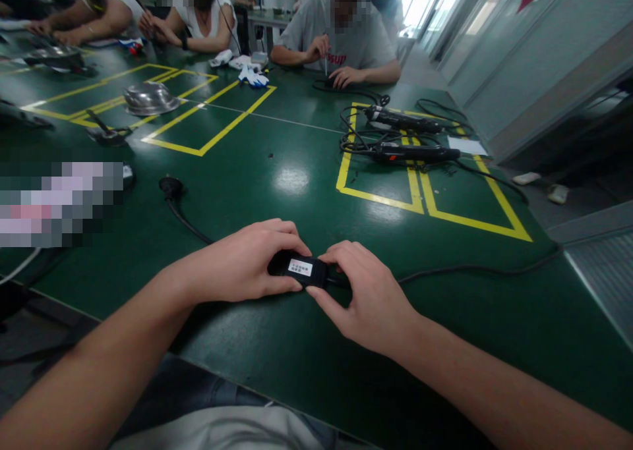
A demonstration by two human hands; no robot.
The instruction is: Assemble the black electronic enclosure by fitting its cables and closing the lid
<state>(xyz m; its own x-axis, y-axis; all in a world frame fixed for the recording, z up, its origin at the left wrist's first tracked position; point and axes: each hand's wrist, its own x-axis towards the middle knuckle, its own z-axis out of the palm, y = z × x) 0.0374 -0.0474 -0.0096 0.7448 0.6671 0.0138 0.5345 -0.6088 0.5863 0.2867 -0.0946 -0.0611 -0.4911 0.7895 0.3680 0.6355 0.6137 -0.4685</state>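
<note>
Between my two hands, just over the green table [277,193], is a small black inline cable box [300,267] with a white printed label facing up. My left hand [252,260] grips its left end, thumb below and fingers above. At the right end, the thumb and fingers of my right hand [363,295] pinch it close to where the cable comes out. A black cable [465,270] runs from there toward the right edge of the table. From the left side another cable leads to a black power plug [171,186] lying on the table.
Two black handheld power tools [415,152] with coiled cables lie on yellow-taped rectangles at right. A metal bowl [151,99] and white-blue gloves [253,76] lie farther back. Across the table a person in a grey shirt [301,31] handles a thin tool. A blurred-out item [59,203] is at left.
</note>
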